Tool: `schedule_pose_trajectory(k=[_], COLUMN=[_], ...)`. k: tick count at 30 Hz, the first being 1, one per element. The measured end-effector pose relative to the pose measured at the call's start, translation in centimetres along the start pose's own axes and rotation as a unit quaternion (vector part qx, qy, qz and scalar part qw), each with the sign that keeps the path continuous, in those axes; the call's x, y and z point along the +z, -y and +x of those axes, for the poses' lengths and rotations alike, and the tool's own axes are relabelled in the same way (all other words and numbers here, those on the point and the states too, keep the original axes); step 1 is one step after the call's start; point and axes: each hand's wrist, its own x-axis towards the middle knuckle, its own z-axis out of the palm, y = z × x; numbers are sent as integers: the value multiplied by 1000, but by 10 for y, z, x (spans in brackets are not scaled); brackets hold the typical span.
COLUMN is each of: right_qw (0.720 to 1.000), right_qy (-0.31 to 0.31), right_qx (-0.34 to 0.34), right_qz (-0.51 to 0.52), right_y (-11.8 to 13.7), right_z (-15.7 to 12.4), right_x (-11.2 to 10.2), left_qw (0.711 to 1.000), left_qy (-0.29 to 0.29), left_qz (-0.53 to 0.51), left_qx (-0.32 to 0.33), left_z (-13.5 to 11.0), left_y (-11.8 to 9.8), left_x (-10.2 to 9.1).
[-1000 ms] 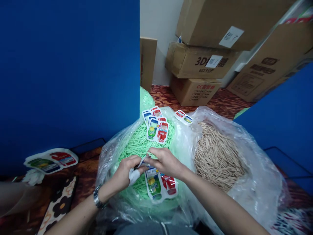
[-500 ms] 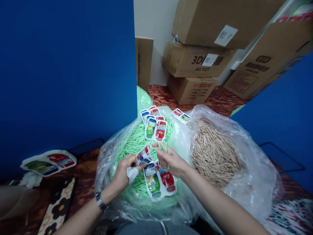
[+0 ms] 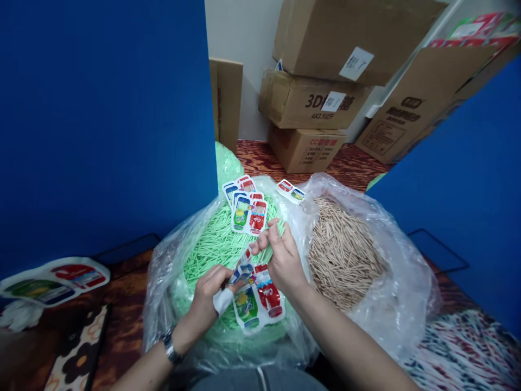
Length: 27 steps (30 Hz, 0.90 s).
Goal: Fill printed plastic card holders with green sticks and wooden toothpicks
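Note:
My left hand [image 3: 209,290], with a white wrap on its thumb, pinches a small bottle-shaped printed packet [image 3: 243,267] over a clear bag of green sticks [image 3: 211,247]. My right hand [image 3: 280,260] is closed on a small bunch of green sticks [image 3: 272,236] and holds them at the packet's top. A larger packet [image 3: 254,298] with a green and a red bottle printed on it lies on the green sticks under both hands. A few more such packets [image 3: 244,209] lie on the far side of the green heap.
A second clear bag of tan wooden sticks [image 3: 342,255] sits to the right. Blue panels [image 3: 106,125] stand left and right. Cardboard boxes [image 3: 313,100] are stacked behind. A big printed packet [image 3: 52,279] lies at the far left on the wooden surface.
My right hand has lifted from the lower packet, picked up a bunch of green sticks and brought it to the small packet that my left hand raised. The camera view swung to the right.

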Motion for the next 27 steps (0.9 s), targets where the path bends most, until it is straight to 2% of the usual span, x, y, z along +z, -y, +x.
schedule_pose_trajectory(k=[2, 5, 14, 20, 24, 27], right_qw=[998, 995, 989, 988, 977, 966], right_qy=[16, 21, 32, 47, 36, 22], right_qx=[-47, -74, -98, -75, -111, -139], right_qz=[-32, -67, -109, -129, -178, -215], right_y=[-3, -10, -15, -18, -24, -29], right_z=[-3, -8, -13, -11, -11, -12], right_x=[6, 11, 13, 11, 8, 6], left_qw=[1000, 1000, 1000, 998, 995, 998], left_qy=[-4, -12, -29, -40, -43, -40], left_qz=[1, -2, 8, 25, 32, 13], left_qx=[4, 9, 3, 49, 81, 49], left_z=[0, 0, 2, 6, 7, 7], left_y=[-2, -4, -4, -9, -12, -13], left_x=[2, 4, 5, 5, 4, 4])
